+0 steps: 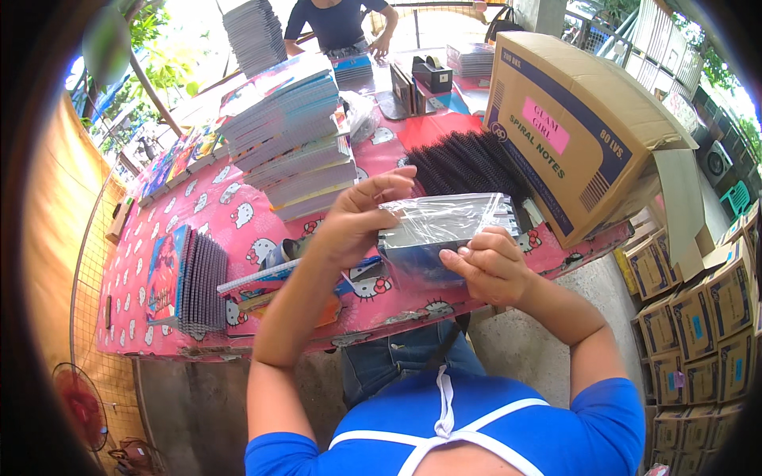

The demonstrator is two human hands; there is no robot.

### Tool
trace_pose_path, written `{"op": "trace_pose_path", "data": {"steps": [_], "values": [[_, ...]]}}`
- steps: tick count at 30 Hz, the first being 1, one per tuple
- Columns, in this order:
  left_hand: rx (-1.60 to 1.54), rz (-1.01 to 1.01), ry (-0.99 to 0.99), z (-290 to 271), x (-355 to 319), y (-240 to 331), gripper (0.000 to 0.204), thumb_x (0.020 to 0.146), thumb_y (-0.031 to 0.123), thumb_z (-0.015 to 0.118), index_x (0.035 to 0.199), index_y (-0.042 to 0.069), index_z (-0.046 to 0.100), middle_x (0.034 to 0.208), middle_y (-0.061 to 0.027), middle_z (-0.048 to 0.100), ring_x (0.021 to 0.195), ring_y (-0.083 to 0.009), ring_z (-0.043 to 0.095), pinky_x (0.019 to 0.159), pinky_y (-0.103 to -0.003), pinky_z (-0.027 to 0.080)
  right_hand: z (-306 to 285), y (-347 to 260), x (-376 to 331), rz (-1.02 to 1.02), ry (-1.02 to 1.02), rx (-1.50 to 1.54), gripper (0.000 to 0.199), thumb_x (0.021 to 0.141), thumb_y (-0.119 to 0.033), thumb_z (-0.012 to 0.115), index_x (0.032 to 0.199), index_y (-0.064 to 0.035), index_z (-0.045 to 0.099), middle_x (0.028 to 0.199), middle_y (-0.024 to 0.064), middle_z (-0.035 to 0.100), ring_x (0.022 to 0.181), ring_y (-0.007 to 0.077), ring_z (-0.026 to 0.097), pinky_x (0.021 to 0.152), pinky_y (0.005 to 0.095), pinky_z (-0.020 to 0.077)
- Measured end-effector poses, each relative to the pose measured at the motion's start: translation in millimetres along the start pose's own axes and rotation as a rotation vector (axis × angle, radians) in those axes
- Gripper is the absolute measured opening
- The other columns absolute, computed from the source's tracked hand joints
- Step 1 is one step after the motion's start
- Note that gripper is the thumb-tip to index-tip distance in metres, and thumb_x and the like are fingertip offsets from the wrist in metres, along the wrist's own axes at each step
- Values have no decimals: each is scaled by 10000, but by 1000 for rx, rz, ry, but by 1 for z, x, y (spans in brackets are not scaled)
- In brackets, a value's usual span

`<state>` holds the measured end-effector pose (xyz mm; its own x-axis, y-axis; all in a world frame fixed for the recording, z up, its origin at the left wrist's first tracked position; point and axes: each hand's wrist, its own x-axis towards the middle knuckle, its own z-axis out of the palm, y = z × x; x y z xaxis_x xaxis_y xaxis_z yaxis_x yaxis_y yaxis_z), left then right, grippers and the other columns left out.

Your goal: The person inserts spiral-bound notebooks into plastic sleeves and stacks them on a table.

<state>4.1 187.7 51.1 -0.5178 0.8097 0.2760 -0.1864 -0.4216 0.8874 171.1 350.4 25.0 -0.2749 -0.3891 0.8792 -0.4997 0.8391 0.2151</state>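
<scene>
A pack of notebooks in clear plastic (444, 226) is held in front of me over the table's near edge, its shiny film creased on top. At its left end is my left hand (367, 213), thumb against the corner and fingers curled above. My right hand (490, 268) grips the pack's lower right side, with thumb and fingers bent on the film. Just beyond the pack lies a bundle of black spiral binding coils (460, 163). Left of my left forearm, a spiral-bound notebook (266, 276) lies over other flat items.
A pink patterned tablecloth (186, 208) covers the table. Tall stacks of unbound notebooks (290, 147) rise at left centre; spiral notebooks (194, 278) stand nearer. A large carton (571, 135) sits right, a tape dispenser (432, 74) behind. Another person (337, 28) stands opposite. Cartons (698, 317) pile at right.
</scene>
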Motion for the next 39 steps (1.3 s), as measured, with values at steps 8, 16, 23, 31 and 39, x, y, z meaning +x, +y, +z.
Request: {"op": "trace_pose_path", "data": {"steps": [8, 16, 23, 31, 39], "values": [[1485, 536, -397, 31, -22, 16, 628, 700, 67, 701, 1308, 64, 542, 1372, -153, 501, 1316, -300, 439, 1075, -432, 326, 2, 26, -6, -69, 56, 109, 374, 568, -38, 699, 941, -33, 721, 789, 5, 530, 786, 168, 562, 659, 315, 497], [1421, 655, -68, 34, -26, -10, 693, 667, 71, 724, 1323, 66, 500, 1335, -176, 518, 1209, -336, 526, 1000, -429, 390, 16, 38, -11, 75, 131, 63, 326, 586, -47, 703, 910, -66, 735, 820, 13, 575, 774, 181, 555, 668, 324, 490], [1356, 281, 52, 32, -3, 20, 1132, 508, 336, 893, 1442, 92, 303, 1495, -213, 261, 1400, -393, 215, 1130, -498, 175, 80, 31, -18, 488, 439, 61, 265, 662, 120, 703, 884, -22, 733, 857, 63, 612, 756, 190, 554, 634, 276, 464], [1604, -121, -770, 16, 60, 38, 1411, 457, 666, 809, 1502, 46, 91, 1538, -273, 56, 1447, -351, 37, 1137, -553, 105, 85, 27, -12, 431, 433, 110, 233, 690, 113, 698, 890, -6, 722, 858, 73, 589, 753, 204, 558, 665, 298, 475], [1219, 154, -52, 22, -10, 19, 1165, 638, 384, 844, 1481, 11, 132, 1493, -314, 183, 1403, -414, 202, 1134, -446, 208, 56, 30, -8, 396, 341, 110, 255, 679, 96, 728, 902, -27, 708, 838, 50, 585, 754, 192, 550, 637, 289, 466]]}}
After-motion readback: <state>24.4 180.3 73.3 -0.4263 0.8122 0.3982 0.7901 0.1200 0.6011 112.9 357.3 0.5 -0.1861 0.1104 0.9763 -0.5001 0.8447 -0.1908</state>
